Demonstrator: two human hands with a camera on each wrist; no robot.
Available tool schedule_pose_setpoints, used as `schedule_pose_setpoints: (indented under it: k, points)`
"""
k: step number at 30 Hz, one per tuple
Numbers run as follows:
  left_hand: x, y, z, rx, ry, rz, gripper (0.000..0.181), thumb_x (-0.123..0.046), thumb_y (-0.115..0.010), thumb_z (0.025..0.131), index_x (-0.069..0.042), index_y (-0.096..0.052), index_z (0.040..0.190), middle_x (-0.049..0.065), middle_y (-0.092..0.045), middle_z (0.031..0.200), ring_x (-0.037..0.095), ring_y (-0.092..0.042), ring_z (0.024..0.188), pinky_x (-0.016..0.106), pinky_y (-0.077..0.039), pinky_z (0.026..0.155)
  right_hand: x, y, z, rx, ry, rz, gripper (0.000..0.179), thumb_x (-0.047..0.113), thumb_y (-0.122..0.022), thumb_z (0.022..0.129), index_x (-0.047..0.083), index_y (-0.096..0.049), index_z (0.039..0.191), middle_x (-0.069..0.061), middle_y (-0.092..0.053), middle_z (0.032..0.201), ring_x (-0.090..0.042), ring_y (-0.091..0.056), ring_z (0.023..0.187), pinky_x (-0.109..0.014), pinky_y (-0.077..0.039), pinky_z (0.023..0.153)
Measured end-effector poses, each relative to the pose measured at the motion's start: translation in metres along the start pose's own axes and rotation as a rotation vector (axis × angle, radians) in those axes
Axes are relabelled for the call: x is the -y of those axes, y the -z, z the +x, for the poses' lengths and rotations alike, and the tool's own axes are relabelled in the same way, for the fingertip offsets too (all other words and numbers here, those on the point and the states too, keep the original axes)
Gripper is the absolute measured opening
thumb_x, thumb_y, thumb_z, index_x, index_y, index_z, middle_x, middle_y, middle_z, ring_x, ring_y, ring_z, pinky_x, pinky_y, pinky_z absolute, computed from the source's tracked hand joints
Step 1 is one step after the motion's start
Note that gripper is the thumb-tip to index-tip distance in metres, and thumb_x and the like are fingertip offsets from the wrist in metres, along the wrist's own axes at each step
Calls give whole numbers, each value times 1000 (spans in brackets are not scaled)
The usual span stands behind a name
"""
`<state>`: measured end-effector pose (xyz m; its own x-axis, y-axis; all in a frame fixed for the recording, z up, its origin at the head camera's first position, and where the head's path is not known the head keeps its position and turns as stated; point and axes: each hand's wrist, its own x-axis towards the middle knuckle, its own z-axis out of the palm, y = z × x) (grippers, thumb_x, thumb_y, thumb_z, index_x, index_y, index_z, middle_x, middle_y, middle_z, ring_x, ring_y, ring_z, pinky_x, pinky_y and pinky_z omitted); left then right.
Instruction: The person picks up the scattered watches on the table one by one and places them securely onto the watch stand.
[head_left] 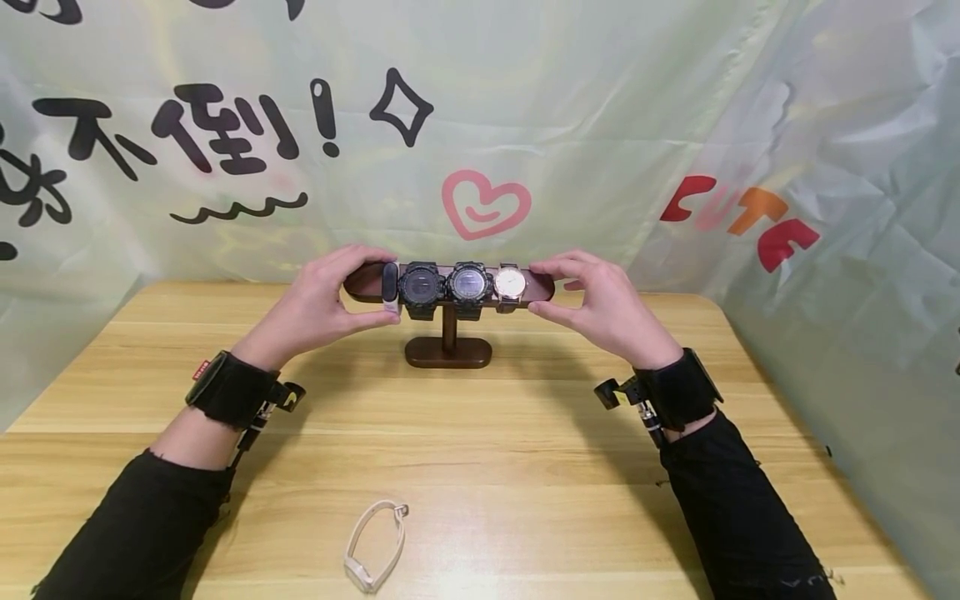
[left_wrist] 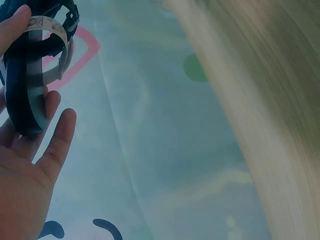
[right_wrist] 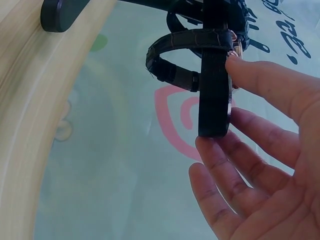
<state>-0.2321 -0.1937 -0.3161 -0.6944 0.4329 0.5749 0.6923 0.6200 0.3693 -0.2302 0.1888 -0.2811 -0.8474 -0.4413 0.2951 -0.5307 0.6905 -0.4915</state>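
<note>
A dark brown wooden watch stand (head_left: 447,352), a bar on a post with an oval base, is between my hands at the far side of the table. My left hand (head_left: 322,300) grips the bar's left end, its thumb by a fitness band (head_left: 390,283) with a pale strap. With thumb below and fingers above, my right hand (head_left: 603,304) pinches the right end, beside a watch (head_left: 509,284) with a light face and dark strap. Two chunky black digital watches (head_left: 422,286) sit mid-bar. In the right wrist view, the dark strap (right_wrist: 185,40) loops around the bar.
A pale pink slim bracelet-like band (head_left: 375,546) lies on the wooden table (head_left: 525,467) near its front. Behind the table hangs a pale green printed cloth (head_left: 600,125), which continues along the right side.
</note>
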Motion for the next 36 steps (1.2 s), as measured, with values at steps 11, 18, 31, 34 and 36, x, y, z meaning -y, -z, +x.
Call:
schedule_pose_setpoints:
  k: [11, 18, 31, 34, 36]
  points:
    - [0, 1, -1, 12, -8, -7, 70, -21, -98, 79, -12, -65, 141, 5, -72, 128, 17, -67, 102, 36, -55, 90, 1, -1, -1, -21, 13, -5, 50, 28, -83, 97, 11, -70, 142, -10, -68, 138, -31, -63, 127, -53, -55, 107]
    - [1, 1, -1, 11, -10, -9, 70, -19, -99, 78, -11, -66, 139, 5, -72, 129, 18, -67, 106, 37, -54, 94, 7, 1, -6, -65, 25, 5, 47, 27, -83, 97, 14, -72, 141, -7, -67, 138, -31, -63, 129, -52, -54, 110]
    - [-2, 11, -2, 6, -8, 5, 73, -22, -100, 77, -13, -66, 141, 5, -72, 134, 21, -67, 112, 46, -56, 97, 39, -2, -17, -125, 191, 34, 38, 20, -86, 94, 16, -78, 131, 0, -73, 117, -18, -71, 100, -32, -54, 86]
    - [-5, 15, -2, -6, -30, 14, 74, -23, -100, 76, -13, -66, 141, 6, -71, 136, 24, -67, 119, 48, -57, 102, 49, -5, -20, -117, 245, 37, 36, 20, -86, 94, 15, -79, 129, 2, -74, 115, -16, -72, 101, -29, -55, 82]
    - [-8, 17, -1, -15, -47, 19, 74, -24, -100, 76, -13, -66, 141, 7, -71, 138, 27, -66, 125, 50, -55, 108, 56, -9, -22, -108, 284, 34, 34, 21, -86, 94, 16, -80, 127, 3, -74, 114, -15, -71, 102, -28, -55, 79]
